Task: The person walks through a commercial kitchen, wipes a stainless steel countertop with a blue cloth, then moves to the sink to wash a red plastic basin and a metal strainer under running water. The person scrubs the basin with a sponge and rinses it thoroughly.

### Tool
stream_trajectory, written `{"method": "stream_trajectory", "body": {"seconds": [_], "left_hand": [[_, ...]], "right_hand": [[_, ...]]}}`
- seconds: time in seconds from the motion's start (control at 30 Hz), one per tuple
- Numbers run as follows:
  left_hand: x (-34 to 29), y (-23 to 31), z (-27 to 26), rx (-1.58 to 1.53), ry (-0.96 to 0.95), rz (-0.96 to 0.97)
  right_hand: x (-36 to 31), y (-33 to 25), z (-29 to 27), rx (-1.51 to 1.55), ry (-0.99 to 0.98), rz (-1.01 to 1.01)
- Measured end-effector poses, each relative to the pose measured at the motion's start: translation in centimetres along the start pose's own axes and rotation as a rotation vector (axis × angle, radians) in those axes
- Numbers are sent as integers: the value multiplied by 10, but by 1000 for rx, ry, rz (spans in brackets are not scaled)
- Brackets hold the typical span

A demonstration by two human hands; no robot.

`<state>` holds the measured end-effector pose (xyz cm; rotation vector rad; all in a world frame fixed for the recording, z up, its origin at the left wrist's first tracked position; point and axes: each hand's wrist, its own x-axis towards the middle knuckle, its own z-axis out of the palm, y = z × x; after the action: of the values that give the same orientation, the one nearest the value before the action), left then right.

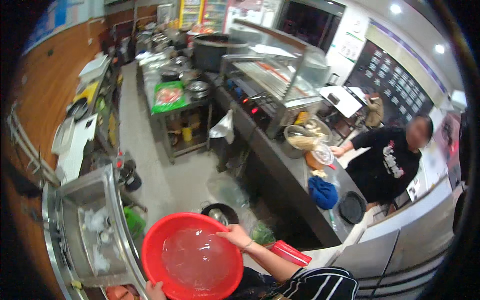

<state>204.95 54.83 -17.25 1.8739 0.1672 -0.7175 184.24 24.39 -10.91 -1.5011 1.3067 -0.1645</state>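
A round red plastic basin (152,246) is held up in front of me, with cloudy, pinkish liquid in its bottom. My right hand (235,236) grips the far right part of the rim, thumb over the edge and the other fingers mostly hidden behind the wall. At the near left, my left hand (155,290) is closed on the rim, cut off by the picture's lower edge. To the basin's left is a stainless steel sink (116,220) with white foam or suds around its drain. A dark pan (227,212) with a metal bowl lies behind the basin.
A dark counter (295,190) runs along the right, bearing a blue cloth (322,192), a black round tray (352,207) and a glass-sided grill unit (280,75). A person (390,155) in black stands behind it. A steel table (172,110) carries green-bagged food (169,96).
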Motion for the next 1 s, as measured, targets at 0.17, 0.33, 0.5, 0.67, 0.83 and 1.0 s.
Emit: {"method": "stream_trajectory", "body": {"seconds": [0.17,0.33,0.5,0.67,0.83,1.0], "left_hand": [[4,36,-15,-302,-77,217],[5,78,-27,-416,-46,237],[26,98,-31,-459,-70,323],[68,96,-43,-355,37,261],[106,99,-52,19,176,207],[131,102,-59,-57,179,217]], "right_hand": [[-3,-65,-19,-134,-71,-137],[-4,-118,-10,-31,-135,-217],[5,-158,16,143,-154,-184],[29,-178,55,333,-181,-126],[53,-206,85,259,-123,-131],[63,-238,116,340,-194,-195]]}}
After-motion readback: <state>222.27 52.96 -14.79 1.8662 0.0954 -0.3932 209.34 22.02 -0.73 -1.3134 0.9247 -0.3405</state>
